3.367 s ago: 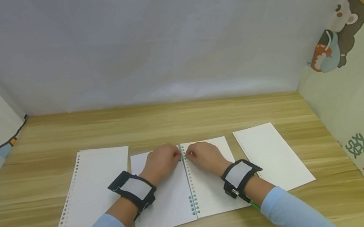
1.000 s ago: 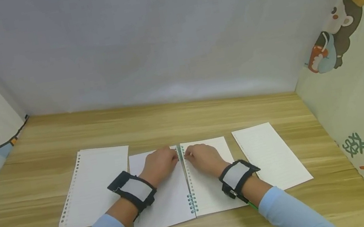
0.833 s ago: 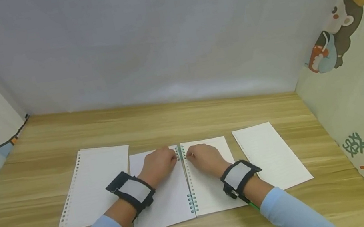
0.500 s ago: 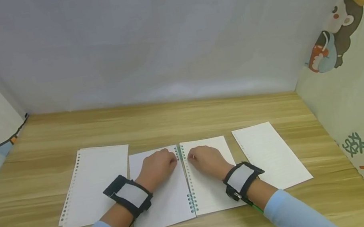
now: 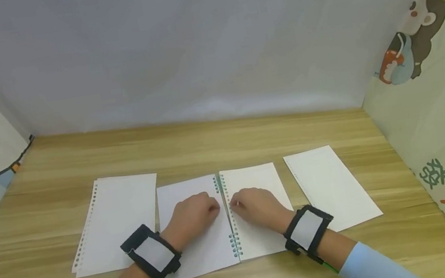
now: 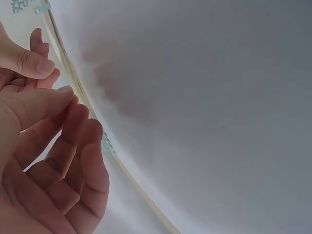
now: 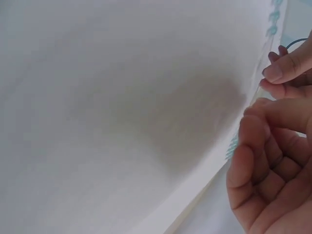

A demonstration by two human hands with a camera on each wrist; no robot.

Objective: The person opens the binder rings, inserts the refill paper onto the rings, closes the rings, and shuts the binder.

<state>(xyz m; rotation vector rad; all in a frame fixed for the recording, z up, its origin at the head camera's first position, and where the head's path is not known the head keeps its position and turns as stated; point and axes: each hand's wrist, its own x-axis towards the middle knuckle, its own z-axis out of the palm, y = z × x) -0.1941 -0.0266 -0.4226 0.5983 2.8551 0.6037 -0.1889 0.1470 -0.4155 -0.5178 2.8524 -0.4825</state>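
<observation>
While the white-paged, ring-bound notebook [image 5: 216,242] lies open at centre, the step in hand appears to be work on its binding.
Left hand [image 5: 193,217]: over the left page, fingers curled, thumb tip by index tip, nothing seen held. Teal plastic rings [image 5: 216,185] show at top and bottom of the spine; none can be made out between. Right hand [image 5: 261,209]: over the right page near the spine, likewise curled, nothing seen held. Next move, in judgement: check ring closure, fingertip pressure only. Edges: the stack of loose white punched paper sheets [image 5: 123,221] sits just beside the notebook, leaving little sideways room; the single lined white paper sheet [image 5: 331,187], at right, stands apart at its top. Beyond, a broad strip of wood-grain table [image 5: 206,147] gives reaching room.
</observation>
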